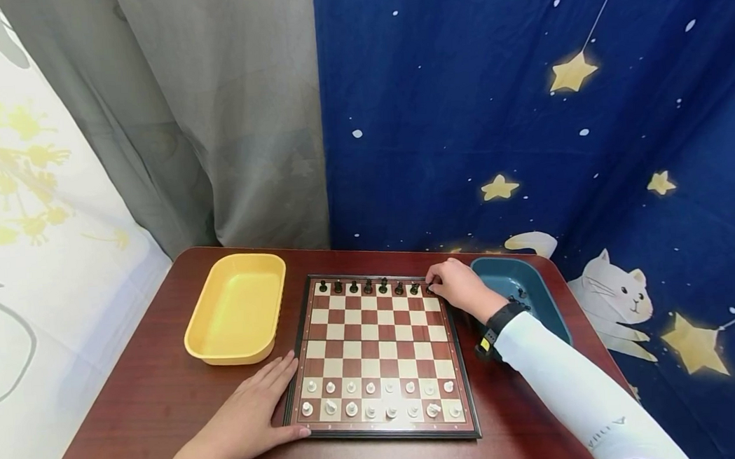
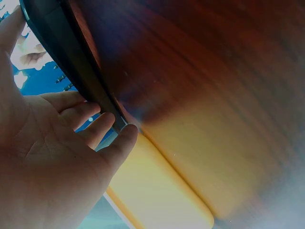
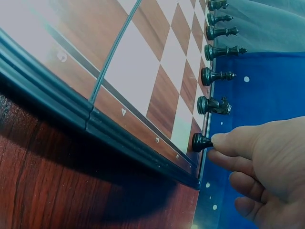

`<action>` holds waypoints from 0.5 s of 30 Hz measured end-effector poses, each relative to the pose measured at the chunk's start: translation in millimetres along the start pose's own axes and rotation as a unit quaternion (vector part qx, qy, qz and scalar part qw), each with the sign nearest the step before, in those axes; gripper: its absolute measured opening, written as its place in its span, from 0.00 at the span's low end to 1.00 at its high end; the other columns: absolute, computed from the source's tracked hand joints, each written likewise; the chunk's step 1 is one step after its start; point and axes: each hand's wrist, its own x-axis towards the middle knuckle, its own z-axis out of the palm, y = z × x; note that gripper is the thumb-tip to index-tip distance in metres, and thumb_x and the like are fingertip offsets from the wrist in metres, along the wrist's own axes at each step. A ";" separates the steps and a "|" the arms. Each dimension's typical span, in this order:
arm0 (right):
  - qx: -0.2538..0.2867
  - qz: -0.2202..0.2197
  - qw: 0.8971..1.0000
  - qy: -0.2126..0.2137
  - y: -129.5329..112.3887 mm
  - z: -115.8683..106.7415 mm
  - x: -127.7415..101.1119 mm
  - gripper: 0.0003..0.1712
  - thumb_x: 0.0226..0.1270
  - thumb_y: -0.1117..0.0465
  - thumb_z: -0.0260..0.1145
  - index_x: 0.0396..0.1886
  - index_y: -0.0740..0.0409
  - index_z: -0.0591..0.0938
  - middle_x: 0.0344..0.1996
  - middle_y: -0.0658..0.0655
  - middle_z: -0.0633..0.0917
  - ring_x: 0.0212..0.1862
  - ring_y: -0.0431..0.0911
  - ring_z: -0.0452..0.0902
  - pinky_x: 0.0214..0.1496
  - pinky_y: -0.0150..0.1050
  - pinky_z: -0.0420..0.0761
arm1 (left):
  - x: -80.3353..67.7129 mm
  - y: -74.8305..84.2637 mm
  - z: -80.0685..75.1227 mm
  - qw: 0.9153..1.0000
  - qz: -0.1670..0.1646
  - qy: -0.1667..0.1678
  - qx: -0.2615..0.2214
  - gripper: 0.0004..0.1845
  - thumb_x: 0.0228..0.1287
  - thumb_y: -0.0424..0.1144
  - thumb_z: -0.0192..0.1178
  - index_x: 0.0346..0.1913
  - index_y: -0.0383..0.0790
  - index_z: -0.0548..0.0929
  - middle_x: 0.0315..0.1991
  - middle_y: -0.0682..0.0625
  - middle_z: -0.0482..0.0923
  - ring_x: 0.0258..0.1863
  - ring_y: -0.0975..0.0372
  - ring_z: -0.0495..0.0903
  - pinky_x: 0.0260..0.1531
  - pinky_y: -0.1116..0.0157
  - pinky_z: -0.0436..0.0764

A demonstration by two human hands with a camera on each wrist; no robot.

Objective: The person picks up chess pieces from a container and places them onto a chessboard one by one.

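Note:
A folding chessboard lies on the table, with black chess pieces along its far row and white chess pieces in the two near rows. At the far right corner square, my right hand pinches the top of a black chess piece between thumb and forefinger. Its base is at the board surface and its top is covered by the fingertips. My left hand rests at the board's near left corner, fingers extended along the left edge and thumb at the front edge. The left wrist view has those fingertips against the board's dark side.
A yellow tray stands left of the board. To the right is a dark blue tray with several black pieces in it, partly behind my right forearm. Grey and blue curtains hang behind the table's far edge.

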 end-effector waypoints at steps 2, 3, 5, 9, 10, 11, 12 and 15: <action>0.003 0.002 1.000 0.000 -0.5 -0.3 -0.5 0.07 0.76 0.66 0.76 0.50 0.57 0.92 0.39 0.52 0.90 0.46 0.51 0.84 0.47 0.48 0.86 | 0.0 0.2 -0.8 1.000 0.000 0.000 0.000 0.63 0.61 0.81 0.67 0.85 0.37 0.68 0.86 0.41 0.63 0.83 0.42 0.64 0.74 0.34 0.71; 0.004 0.004 1.000 0.000 -0.7 -0.8 -1.1 0.08 0.76 0.66 0.76 0.51 0.58 0.91 0.39 0.53 0.90 0.47 0.51 0.84 0.48 0.48 0.86 | -0.1 0.3 -1.1 1.000 0.000 0.000 0.000 0.63 0.61 0.81 0.68 0.85 0.37 0.68 0.86 0.41 0.63 0.83 0.42 0.64 0.74 0.34 0.71; 0.005 0.008 1.000 0.004 -0.6 -2.5 -2.5 0.09 0.75 0.65 0.76 0.52 0.58 0.91 0.40 0.53 0.91 0.49 0.53 0.83 0.49 0.49 0.86 | -0.1 0.4 -1.5 1.000 0.000 -0.001 0.000 0.63 0.61 0.80 0.68 0.85 0.37 0.68 0.86 0.41 0.63 0.83 0.42 0.64 0.74 0.34 0.71; 0.010 0.015 1.000 0.019 3.4 -9.7 -8.1 0.09 0.76 0.64 0.76 0.52 0.60 0.91 0.40 0.54 0.91 0.51 0.54 0.83 0.50 0.51 0.86 | 0.5 0.4 -1.3 1.000 0.002 -0.001 0.002 0.62 0.62 0.80 0.68 0.85 0.36 0.68 0.86 0.41 0.64 0.83 0.42 0.64 0.74 0.35 0.71; 0.013 0.018 0.999 0.024 5.1 -12.3 -9.8 0.09 0.76 0.64 0.76 0.52 0.60 0.91 0.40 0.54 0.91 0.52 0.55 0.83 0.51 0.52 0.86 | 0.6 0.4 -1.2 1.000 0.003 0.000 0.002 0.62 0.62 0.80 0.68 0.85 0.36 0.68 0.86 0.41 0.64 0.83 0.42 0.64 0.74 0.35 0.71; 0.016 0.021 0.999 0.029 7.0 -15.2 -11.8 0.09 0.77 0.64 0.76 0.52 0.60 0.90 0.40 0.55 0.92 0.52 0.55 0.84 0.52 0.52 0.86 | 0.7 0.3 -1.1 1.000 0.004 0.001 0.002 0.62 0.62 0.80 0.68 0.85 0.36 0.68 0.86 0.41 0.64 0.83 0.42 0.64 0.75 0.35 0.71; 0.019 0.025 0.999 0.033 9.4 -18.2 -14.0 0.09 0.77 0.63 0.75 0.52 0.60 0.90 0.41 0.55 0.92 0.51 0.55 0.84 0.52 0.53 0.86 | 0.7 0.3 -1.0 1.000 0.005 0.002 0.003 0.62 0.62 0.79 0.68 0.85 0.36 0.68 0.86 0.41 0.64 0.83 0.41 0.64 0.75 0.35 0.71; 0.028 0.038 0.998 0.047 18.7 -27.6 -21.7 0.08 0.79 0.63 0.73 0.52 0.61 0.90 0.41 0.55 0.92 0.50 0.56 0.85 0.53 0.54 0.86 | 0.3 -0.1 -0.6 1.000 0.004 0.002 0.001 0.62 0.62 0.79 0.68 0.85 0.36 0.68 0.86 0.41 0.63 0.83 0.41 0.64 0.75 0.35 0.71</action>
